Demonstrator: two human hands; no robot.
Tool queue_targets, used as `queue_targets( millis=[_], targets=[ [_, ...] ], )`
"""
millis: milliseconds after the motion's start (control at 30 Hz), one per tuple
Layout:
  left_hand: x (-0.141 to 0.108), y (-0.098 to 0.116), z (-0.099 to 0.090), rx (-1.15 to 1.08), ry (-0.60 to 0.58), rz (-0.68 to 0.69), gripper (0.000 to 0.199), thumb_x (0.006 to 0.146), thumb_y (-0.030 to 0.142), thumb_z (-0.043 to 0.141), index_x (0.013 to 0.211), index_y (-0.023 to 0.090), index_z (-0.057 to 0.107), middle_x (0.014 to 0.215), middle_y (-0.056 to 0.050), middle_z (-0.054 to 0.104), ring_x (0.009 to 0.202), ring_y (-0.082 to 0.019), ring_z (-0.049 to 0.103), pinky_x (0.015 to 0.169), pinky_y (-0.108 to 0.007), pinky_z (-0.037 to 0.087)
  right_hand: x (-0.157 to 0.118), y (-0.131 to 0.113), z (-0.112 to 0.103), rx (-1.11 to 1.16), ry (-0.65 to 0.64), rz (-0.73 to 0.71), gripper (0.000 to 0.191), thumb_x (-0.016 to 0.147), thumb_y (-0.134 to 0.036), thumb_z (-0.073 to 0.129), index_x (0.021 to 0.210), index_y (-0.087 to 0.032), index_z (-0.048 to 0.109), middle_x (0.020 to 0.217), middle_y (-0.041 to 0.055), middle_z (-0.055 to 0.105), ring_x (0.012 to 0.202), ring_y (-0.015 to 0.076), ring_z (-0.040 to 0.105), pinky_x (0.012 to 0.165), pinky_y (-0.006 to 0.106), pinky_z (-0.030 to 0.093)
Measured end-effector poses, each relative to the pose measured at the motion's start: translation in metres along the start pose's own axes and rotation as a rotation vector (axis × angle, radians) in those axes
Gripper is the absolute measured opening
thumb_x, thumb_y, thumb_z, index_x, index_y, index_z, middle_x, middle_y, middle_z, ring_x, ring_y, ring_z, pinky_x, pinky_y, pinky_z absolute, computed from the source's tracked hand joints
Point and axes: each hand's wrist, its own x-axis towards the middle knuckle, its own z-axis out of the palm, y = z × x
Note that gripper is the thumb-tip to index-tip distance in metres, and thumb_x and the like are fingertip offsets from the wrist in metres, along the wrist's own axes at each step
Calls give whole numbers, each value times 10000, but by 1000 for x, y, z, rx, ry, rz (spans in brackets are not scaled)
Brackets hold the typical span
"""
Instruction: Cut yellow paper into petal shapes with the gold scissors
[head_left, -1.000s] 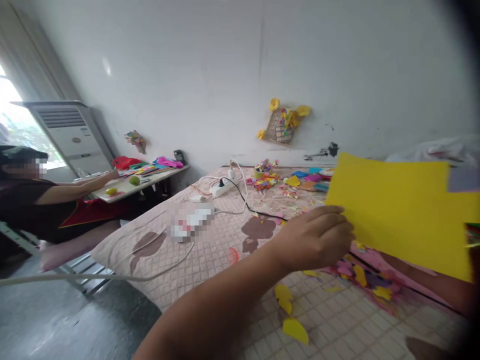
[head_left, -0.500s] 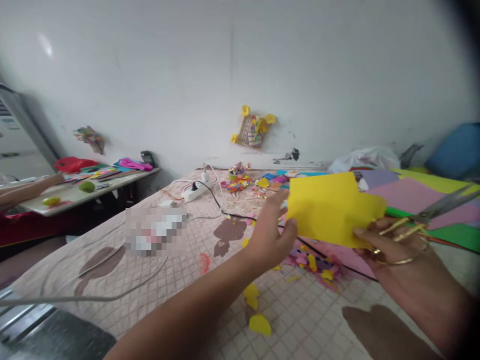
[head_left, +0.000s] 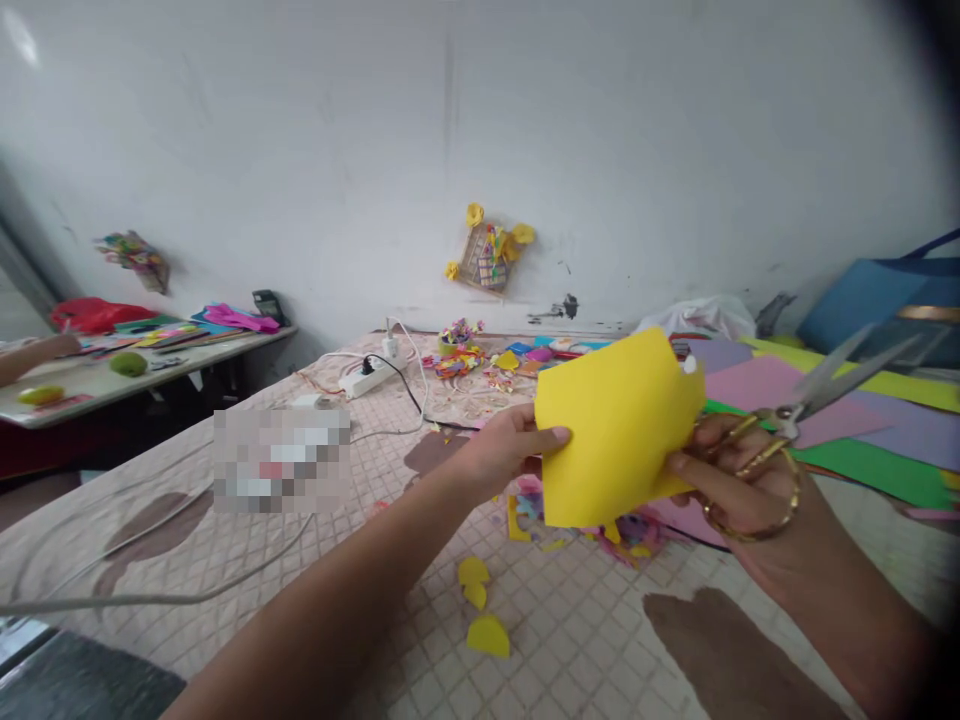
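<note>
Head view, left hand (head_left: pixel 504 447) again pinching yellow sheet (head_left: pixel 611 430), right hand (head_left: pixel 756 497) pinching it, holding scissors (head_left: pixel 785 421)

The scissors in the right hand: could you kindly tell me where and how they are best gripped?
Probably by the gold handles, coming from the near side: the loops of the scissors sit at the right hand, while the parted blades point up and away to the right.

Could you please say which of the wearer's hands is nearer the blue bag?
Right: the right hand, holding scissors, is below and left of the blue bag; the left hand is farther left, gripping the yellow sheet.
</note>
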Motion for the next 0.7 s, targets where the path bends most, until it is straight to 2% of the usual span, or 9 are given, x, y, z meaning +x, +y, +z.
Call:
queue_targets(
  millis=[67,167,267,333,400,533,600,633,700],
  targets=[
    [-2,7,-2,76,43,82,314,685,294,683,947,152,587,805,-52,666,565,-104,593,464,-182,434,0,0,-4,-41,-20,26,264,575,-266,723,718,-249,501,627,-23,507,460,131,505,397,277,423],
    [-5,20,-7,131,155,250,259,713,294,653,919,160,571,789,-40,669,577,-108,597,465,-181,428,2,0,-14,-162,-90,132,290,635,-457,688,770,-244,545,697,25,552,594,186,552,452,296,453],
    [-8,31,-10,125,231,367,266,723,292,638,942,161,565,855,-51,668,648,-121,607,551,-213,463,2,-3,-21,-365,-327,193,422,720,-635,499,680,-217,544,651,62,567,568,208,544,428,305,409],
    [-11,37,-11,128,282,423,262,740,293,618,967,174,559,868,-40,660,631,-105,588,546,-205,450,-2,-8,-22,-504,-526,106,460,797,-624,376,626,-218,508,570,41,521,504,185,488,437,308,377],
    [-13,41,-11,133,336,473,238,746,291,612,954,188,557,817,-12,643,544,-67,530,475,-174,391,-12,-17,-18,-616,-651,21,370,789,-563,451,642,-226,492,575,28,514,526,193,488,469,309,384],
    [-18,46,-5,101,390,558,183,733,288,623,866,195,540,650,43,565,407,-22,372,379,-153,260,-38,-39,-1,-667,-722,-44,177,735,-419,584,757,-246,552,695,42,621,603,228,577,530,317,441],
    [-19,47,-1,87,394,589,175,734,278,622,861,196,534,612,52,537,399,-23,351,378,-155,261,-52,-44,8,-651,-614,-125,152,758,-402,558,799,-256,564,704,35,627,594,220,579,526,307,433],
    [-20,46,1,84,394,593,177,736,277,620,870,197,534,609,51,532,404,-26,355,382,-157,269,-59,-45,11,-641,-627,-144,152,768,-404,549,794,-254,562,697,33,626,594,217,583,508,295,426],
    [-20,44,6,78,385,584,178,744,284,615,877,197,536,613,45,535,415,-33,370,391,-164,290,-68,-43,16,-622,-548,-184,225,782,-458,512,718,-242,524,598,20,581,559,211,561,469,282,397]
  ],
)
